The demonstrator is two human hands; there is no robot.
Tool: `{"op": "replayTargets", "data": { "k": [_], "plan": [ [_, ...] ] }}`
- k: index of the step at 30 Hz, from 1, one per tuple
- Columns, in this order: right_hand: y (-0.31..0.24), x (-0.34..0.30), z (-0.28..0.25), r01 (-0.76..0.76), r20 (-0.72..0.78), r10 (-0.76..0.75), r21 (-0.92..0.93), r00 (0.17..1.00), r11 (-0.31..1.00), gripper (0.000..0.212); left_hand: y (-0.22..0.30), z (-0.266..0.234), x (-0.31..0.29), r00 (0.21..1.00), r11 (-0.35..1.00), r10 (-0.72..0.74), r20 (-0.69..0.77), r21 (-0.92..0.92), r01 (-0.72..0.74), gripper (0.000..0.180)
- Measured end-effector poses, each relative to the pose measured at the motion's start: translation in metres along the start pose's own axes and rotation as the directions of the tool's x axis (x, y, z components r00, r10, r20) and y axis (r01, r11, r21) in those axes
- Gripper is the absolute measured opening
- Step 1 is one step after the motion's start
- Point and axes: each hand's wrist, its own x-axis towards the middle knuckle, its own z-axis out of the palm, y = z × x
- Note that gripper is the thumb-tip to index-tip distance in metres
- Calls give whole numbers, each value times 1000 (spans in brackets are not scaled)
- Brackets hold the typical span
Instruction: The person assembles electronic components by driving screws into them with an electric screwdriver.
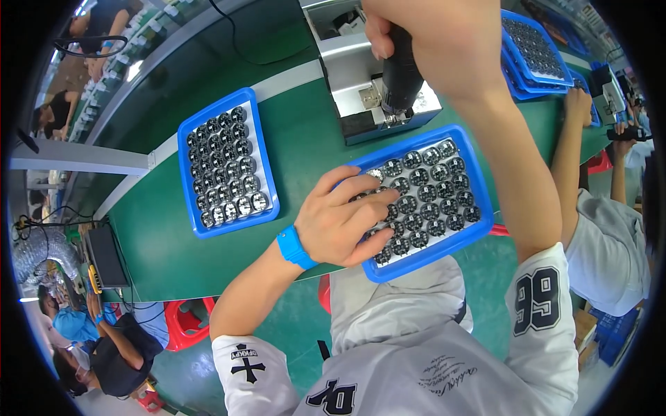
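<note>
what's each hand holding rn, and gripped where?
Right hand grips a black power tool around its upper barrel. Left hand holds nothing clearly; its fingers rest on round parts in the blue tray.

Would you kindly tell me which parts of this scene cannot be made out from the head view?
- The tool's tip: hidden against the metal fixture.
- Right hand: cut off by the top edge.
- Parts under the left hand in the near blue tray: covered.
- Detail of the round parts in the far tray: too small.
</note>
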Motion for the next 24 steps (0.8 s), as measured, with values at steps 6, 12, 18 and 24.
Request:
{"op": "replayTargets", "data": {
  "k": [6,12,18,24],
  "plan": [
    [29,12,-11,196,148,-225,188,963,962,9,1,0,-1,1000,1000,-13,-11,4,13,22],
    [25,13,-13,174,153,-210,217,966,960,11,2,-1,-1,1000,1000,-24,-5,-1,24,24],
    [25,16,-17,128,173,-172,242,970,962,12,2,-3,-1,999,999,-35,-21,-7,35,25],
    [-12,6,-7,5,-8,-5,59,1000,998,7,0,-3,-1,999,999,-37,-23,-11,36,26]
  ]
}}
